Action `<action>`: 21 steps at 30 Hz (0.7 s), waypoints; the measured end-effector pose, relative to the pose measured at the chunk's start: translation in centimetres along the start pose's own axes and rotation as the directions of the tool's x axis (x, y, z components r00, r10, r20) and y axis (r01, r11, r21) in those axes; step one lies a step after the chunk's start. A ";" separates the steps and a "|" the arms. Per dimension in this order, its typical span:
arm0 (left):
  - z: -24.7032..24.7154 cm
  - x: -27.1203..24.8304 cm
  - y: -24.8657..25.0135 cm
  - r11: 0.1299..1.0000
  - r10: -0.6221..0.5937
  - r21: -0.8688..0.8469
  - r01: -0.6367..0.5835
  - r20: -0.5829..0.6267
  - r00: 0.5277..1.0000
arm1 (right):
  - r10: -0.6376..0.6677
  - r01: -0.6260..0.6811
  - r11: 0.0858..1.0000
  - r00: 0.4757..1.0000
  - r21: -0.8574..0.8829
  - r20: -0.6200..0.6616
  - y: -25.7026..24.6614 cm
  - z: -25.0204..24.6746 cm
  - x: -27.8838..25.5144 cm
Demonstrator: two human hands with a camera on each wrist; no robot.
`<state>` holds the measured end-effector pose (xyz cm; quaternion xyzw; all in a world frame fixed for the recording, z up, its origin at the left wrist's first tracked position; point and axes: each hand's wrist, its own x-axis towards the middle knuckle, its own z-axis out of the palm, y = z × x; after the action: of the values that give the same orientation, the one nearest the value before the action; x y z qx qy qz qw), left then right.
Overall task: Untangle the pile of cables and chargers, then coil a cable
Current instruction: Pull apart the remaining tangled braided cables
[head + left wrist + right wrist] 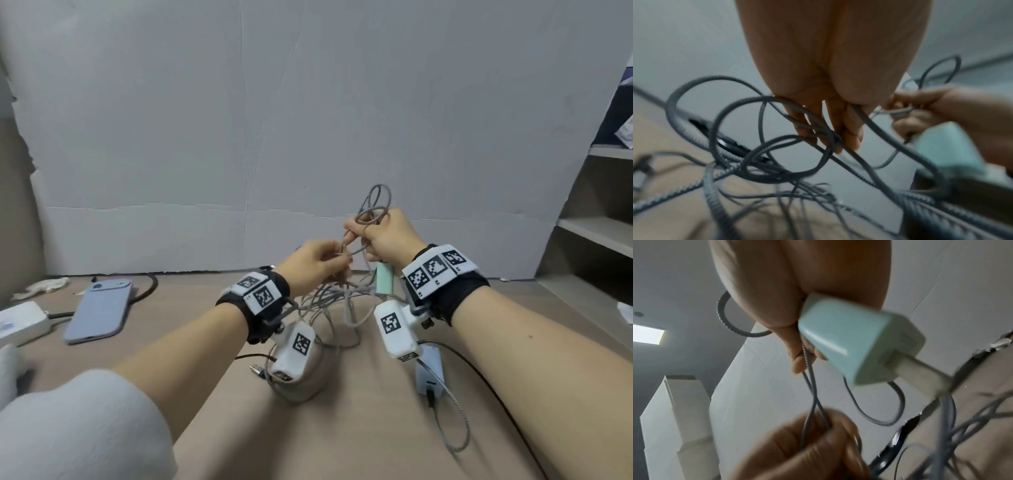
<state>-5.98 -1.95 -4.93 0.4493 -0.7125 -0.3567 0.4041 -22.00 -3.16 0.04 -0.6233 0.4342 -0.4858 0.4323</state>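
Grey sleeve (pixel 78 428) fills the near-left corner. Just past it: left wrist camera (pixel 291 353) and right wrist camera (pixel 399 330), both hanging right over the cable pile (pixel 329 308) and blocking part of it. Pile sits mid-table (pixel 342 428), strands fanning down from the hands.

Around it:
- white charger (pixel 430 375) near right, braided lead looping off toward the near edge
- USB plug (pixel 256 370) near left of the pile
- lilac phone (pixel 99 310) far left, flat, long axis running near-far
- white power strip (pixel 20 322) at the left edge
- shelves (pixel 596 229) on the right, grey board (pixel 308 120) behind

Left hand (pixel 317 262) pinches a braided grey cable (pixel 373 205) between thumb and fingertips; lower fingers curl into the tangle. Right hand (pixel 390 236) is clenched round the same cable, loops sticking up above the fist, and also grips a mint-green charger (pixel 385 277). Charger's long axis is roughly vertical, cable end pointing down to the pile. Cable runs short and taut between the two hands, raised above the table.

Left wrist view is blurred, so which strand goes where in the knot – can't tell.
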 end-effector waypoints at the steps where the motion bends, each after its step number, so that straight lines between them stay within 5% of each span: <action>1: 0.0 -0.2 -0.4 0.993 0.008 0.119 -0.011 0.025 1.000 | 0.001 -0.001 1.000 1.000 0.021 -0.007 -0.1 -0.4 0.2; 4: -1.2 -0.1 -2.5 0.861 -0.079 0.505 0.053 0.031 0.996 | -0.017 0.050 0.984 0.982 0.168 -0.190 -1.8 -2.6 1.2; 7: -2.9 -0.2 -4.1 0.693 -0.218 0.700 0.173 -0.026 0.976 | -0.040 0.176 0.926 0.925 0.333 -0.378 -4.1 -5.3 2.2; 9: -3.9 0.0 -4.4 0.680 -0.282 0.693 0.241 -0.056 0.958 | -0.043 0.227 0.906 0.888 0.357 -0.457 -4.7 -6.3 2.6; 11: -4.6 -0.2 -4.3 0.782 -0.317 0.563 0.269 -0.013 0.948 | -0.015 0.243 0.892 0.858 0.381 -0.513 -4.8 -7.1 3.2; 15: -7.1 -1.2 -4.9 0.864 -0.223 0.457 0.209 -0.024 0.975 | 0.029 0.225 0.910 0.803 0.348 -0.596 -4.3 -10.0 3.7; 18: -8.9 -1.2 -5.0 0.772 -0.238 0.597 0.217 -0.045 0.970 | 0.036 0.184 0.941 0.777 0.282 -0.628 -4.1 -11.4 3.5; 21: -9.6 -1.0 -4.7 0.564 -0.349 0.794 0.228 -0.021 0.937 | 0.031 0.167 0.956 0.759 0.240 -0.651 -4.2 -12.4 3.3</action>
<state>4.57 -4.03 -5.28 0.6647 -0.7385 -0.1000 0.0519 -33.20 -6.72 6.70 -0.3639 0.4594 -0.7435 0.3221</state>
